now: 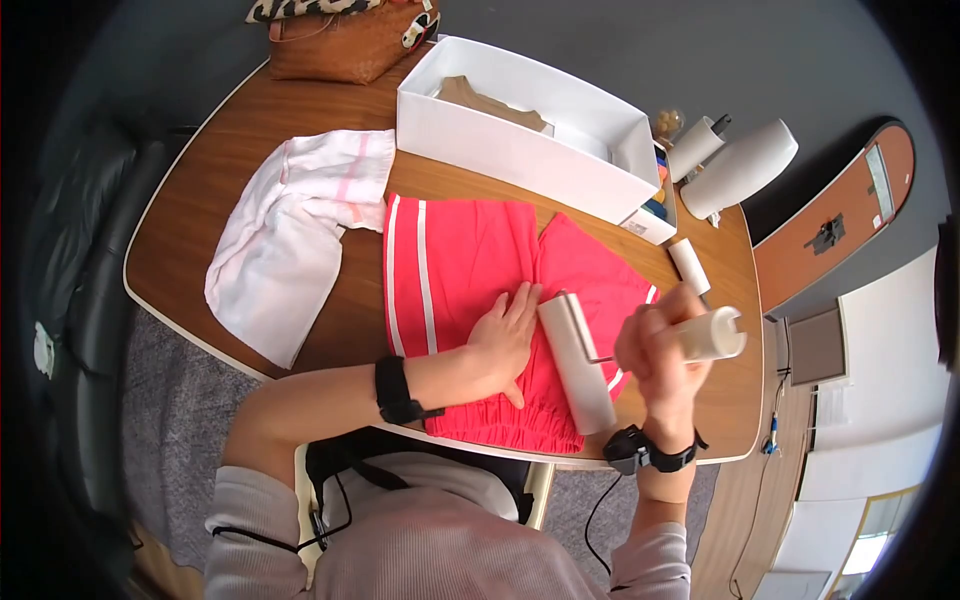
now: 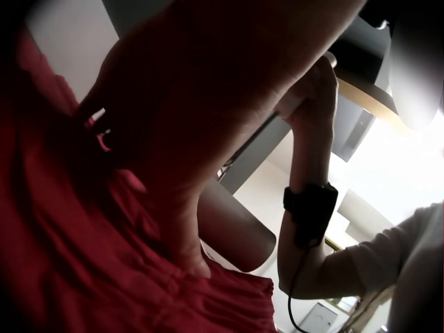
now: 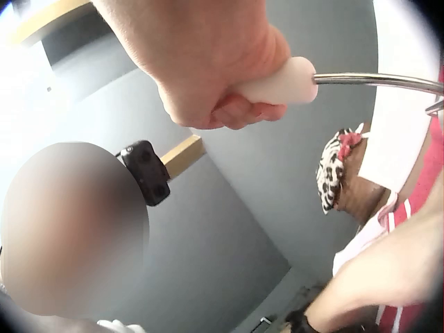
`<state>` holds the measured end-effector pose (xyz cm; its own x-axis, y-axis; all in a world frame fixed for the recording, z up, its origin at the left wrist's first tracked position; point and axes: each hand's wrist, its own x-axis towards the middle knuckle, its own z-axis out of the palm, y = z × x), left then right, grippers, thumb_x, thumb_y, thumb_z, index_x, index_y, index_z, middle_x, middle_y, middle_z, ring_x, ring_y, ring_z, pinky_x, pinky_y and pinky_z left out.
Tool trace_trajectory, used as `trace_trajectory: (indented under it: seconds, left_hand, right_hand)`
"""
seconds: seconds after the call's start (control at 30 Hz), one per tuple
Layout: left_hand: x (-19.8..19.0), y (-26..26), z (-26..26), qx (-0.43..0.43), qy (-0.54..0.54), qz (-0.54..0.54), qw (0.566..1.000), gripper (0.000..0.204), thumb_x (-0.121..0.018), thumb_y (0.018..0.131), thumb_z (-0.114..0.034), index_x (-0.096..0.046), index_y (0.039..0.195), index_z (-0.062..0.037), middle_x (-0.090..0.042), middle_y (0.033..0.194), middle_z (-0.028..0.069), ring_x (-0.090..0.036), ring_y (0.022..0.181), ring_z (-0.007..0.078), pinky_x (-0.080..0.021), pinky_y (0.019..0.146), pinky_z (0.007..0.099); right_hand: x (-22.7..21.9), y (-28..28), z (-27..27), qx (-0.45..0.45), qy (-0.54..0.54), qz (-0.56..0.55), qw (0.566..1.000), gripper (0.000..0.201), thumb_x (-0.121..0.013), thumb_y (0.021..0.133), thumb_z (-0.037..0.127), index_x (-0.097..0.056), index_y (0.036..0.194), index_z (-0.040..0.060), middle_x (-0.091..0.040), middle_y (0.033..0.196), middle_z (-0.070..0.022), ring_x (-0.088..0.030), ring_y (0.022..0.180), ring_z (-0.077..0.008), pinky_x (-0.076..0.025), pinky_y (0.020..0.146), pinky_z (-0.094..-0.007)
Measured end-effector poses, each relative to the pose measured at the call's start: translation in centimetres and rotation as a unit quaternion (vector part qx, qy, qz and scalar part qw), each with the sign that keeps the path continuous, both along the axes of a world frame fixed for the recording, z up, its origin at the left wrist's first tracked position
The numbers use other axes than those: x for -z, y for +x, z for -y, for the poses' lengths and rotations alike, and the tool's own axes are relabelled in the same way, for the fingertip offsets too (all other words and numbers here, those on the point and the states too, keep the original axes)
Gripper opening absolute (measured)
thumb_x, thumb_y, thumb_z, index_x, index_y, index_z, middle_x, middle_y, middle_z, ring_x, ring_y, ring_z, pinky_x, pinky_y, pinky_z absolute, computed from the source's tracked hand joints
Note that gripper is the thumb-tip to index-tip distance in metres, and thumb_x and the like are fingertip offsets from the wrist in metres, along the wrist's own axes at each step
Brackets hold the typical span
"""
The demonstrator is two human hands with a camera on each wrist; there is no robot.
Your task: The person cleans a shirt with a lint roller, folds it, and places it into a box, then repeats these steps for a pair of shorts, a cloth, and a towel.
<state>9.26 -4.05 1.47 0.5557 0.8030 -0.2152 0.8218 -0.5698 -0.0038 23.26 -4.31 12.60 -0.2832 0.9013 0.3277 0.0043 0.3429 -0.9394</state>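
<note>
Red shorts with white side stripes (image 1: 480, 250) lie on the wooden table, the gathered waistband toward the person. My left hand (image 1: 503, 343) rests on them with its fingers spread, and in the left wrist view the thumb of that hand (image 2: 173, 159) touches the red cloth (image 2: 139, 277). A white lint roller (image 1: 578, 370) lies across the shorts to the right of that hand. Its pale handle (image 1: 708, 335) is gripped by my right hand (image 1: 660, 350); the right wrist view shows the right hand's fingers (image 3: 239, 111) curled round the handle (image 3: 295, 82).
A white and pink cloth (image 1: 290, 230) lies at the left. Behind the shorts stands a white box (image 1: 510, 150) with a beige item inside. A brown bag (image 1: 335, 45) is at the far left corner; white rolls (image 1: 740, 168) and a small white cylinder (image 1: 688, 265) are at the right.
</note>
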Motion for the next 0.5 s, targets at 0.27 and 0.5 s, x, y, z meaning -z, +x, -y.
trace_trajectory:
  seconds: [0.27, 0.5]
  left_hand:
    - [0.4, 0.5, 0.9, -0.009, 0.003, -0.001, 1.0, 0.11, -0.065, 0.055, -0.06, -0.024, 0.129, 0.0108, -0.016, 0.137, 0.0286, -0.014, 0.129, 0.0363, -0.019, 0.104, 0.0419]
    - [1.2, 0.2, 0.6, 0.047, -0.019, 0.102, 0.993, 0.092, -0.07, 0.057, -0.048, -0.03, 0.134, -0.0165, -0.015, 0.138, 0.0272, -0.014, 0.13, 0.0365, -0.017, 0.105, 0.0445]
  right_hand:
    - [2.3, 0.5, -0.5, 0.031, 0.118, 0.139, 0.983, 0.011, -0.057, 0.064, -0.001, -0.048, 0.061, 0.0031, -0.052, 0.055, -0.0058, -0.051, 0.046, -0.0138, -0.041, 0.047, -0.0253]
    - [4.4, 4.5, -4.9, 0.135, 0.185, 0.258, 0.939, 0.018, -0.063, 0.064, 0.003, -0.045, 0.061, 0.0031, -0.047, 0.053, -0.0083, -0.046, 0.045, -0.0171, -0.038, 0.047, -0.0259]
